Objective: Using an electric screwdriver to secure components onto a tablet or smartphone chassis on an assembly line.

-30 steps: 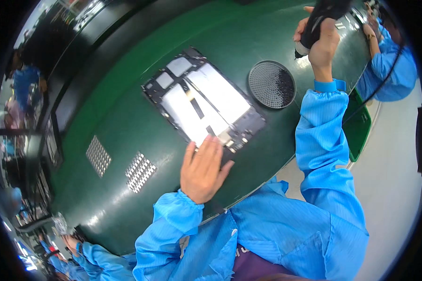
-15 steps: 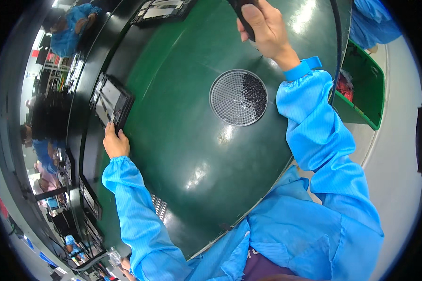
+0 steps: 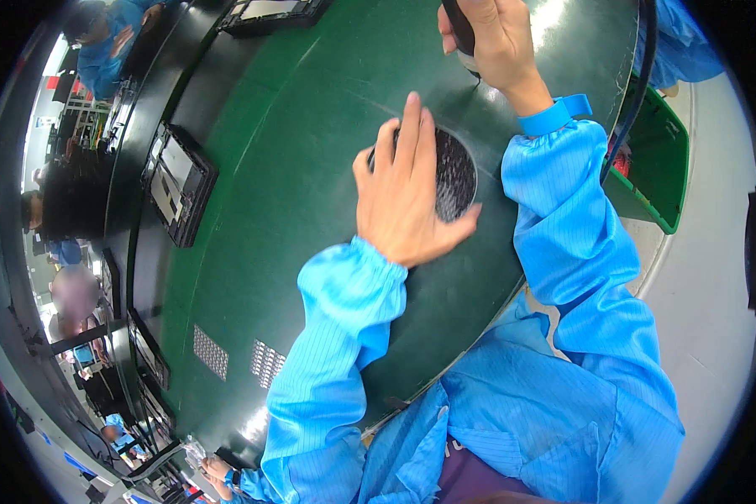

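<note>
My left hand (image 3: 407, 181) lies over a round perforated screw tray (image 3: 474, 155) and hides its left part. Its fingers are stretched out and the thumb is spread, with nothing visible in them; whether the palm touches the tray I cannot tell. Tiny dark screws (image 3: 454, 176) show in the tray's right part, smeared by motion. At the top, my right hand (image 3: 500, 46) is wrapped round a black-handled electric screwdriver (image 3: 458, 25), its thin tip pointing down above the green work surface.
On the dark strip at left lies a black-framed flat unit (image 3: 179, 185); another flat unit (image 3: 269, 13) is farther off. Two perforated sheets (image 3: 210, 353) rest at lower left. A black cable (image 3: 640, 84) hangs by my right arm, near a green bin (image 3: 668, 168). Other people work around.
My left hand has left the black-framed unit and moved right onto the screw tray. The unit has shifted slightly left. My right hand moved a little right with the screwdriver.
</note>
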`<state>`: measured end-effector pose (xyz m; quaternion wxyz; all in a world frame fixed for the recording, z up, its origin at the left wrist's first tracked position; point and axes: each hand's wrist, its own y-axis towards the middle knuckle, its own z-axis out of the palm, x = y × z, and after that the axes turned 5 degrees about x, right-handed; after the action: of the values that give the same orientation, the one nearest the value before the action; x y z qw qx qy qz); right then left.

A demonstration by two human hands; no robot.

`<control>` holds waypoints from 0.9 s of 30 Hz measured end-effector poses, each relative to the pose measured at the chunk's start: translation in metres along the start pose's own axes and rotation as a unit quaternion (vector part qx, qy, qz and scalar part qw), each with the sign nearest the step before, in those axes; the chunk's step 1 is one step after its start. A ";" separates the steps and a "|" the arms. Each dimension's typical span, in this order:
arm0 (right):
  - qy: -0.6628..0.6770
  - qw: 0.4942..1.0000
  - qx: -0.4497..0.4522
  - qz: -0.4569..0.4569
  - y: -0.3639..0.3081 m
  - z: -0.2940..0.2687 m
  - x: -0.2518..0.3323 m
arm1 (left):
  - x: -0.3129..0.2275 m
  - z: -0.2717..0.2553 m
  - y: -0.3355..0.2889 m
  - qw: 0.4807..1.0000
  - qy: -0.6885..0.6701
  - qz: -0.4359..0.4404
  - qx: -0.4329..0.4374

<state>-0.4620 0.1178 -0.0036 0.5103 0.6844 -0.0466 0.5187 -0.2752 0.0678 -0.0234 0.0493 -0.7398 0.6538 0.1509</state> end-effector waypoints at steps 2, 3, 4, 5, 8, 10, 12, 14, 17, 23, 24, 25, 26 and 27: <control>-0.007 1.000 0.002 -0.006 0.002 -0.004 0.001 | -0.001 0.002 -0.026 0.999 -0.029 0.010 -0.038; -0.005 1.000 0.008 0.001 0.002 0.000 0.004 | 0.002 0.001 -0.036 0.997 -0.064 0.018 -0.043; -0.004 1.000 0.014 0.007 0.002 0.002 0.005 | 0.009 0.001 -0.036 0.997 -0.063 0.014 -0.042; -0.002 1.000 0.016 0.009 0.002 0.002 0.002 | 0.018 0.003 -0.031 0.994 -0.063 0.021 -0.082; 0.017 1.000 0.011 0.020 0.003 0.007 -0.004 | 0.031 -0.002 -0.022 0.990 -0.027 -0.013 -0.139; 0.026 0.999 0.033 0.003 -0.003 0.003 -0.003 | 0.033 -0.001 -0.021 0.988 -0.069 0.003 -0.137; 0.036 0.998 0.046 0.009 -0.002 0.004 0.000 | 0.035 -0.002 -0.024 0.991 -0.065 0.002 -0.121; 0.001 0.999 0.031 0.041 0.000 0.009 0.007 | 0.047 0.000 -0.016 0.986 -0.058 0.024 -0.156; 0.014 0.999 0.041 0.023 -0.001 0.011 0.007 | 0.049 -0.001 -0.010 0.985 -0.060 -0.011 -0.162; 0.037 0.997 0.041 0.058 0.000 0.005 0.001 | 0.057 -0.001 0.010 0.978 -0.085 -0.029 -0.189; 0.035 0.997 0.039 0.058 0.001 0.003 -0.001 | 0.056 0.000 0.010 0.978 -0.084 -0.030 -0.191; 0.045 0.995 0.060 0.059 0.001 0.000 0.001 | 0.053 0.000 0.006 0.980 -0.084 -0.011 -0.178; 0.046 0.995 0.061 0.058 0.001 -0.001 0.000 | 0.051 0.001 0.005 0.983 -0.084 0.008 -0.166; 0.051 0.994 0.052 0.078 0.001 0.000 0.003 | 0.050 -0.002 0.002 0.982 -0.081 0.018 -0.167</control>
<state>-0.4611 0.1189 -0.0011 0.4336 0.6769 -0.0466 0.5930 -0.2721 0.0194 -0.0359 -0.0249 -0.7114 0.6261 0.3182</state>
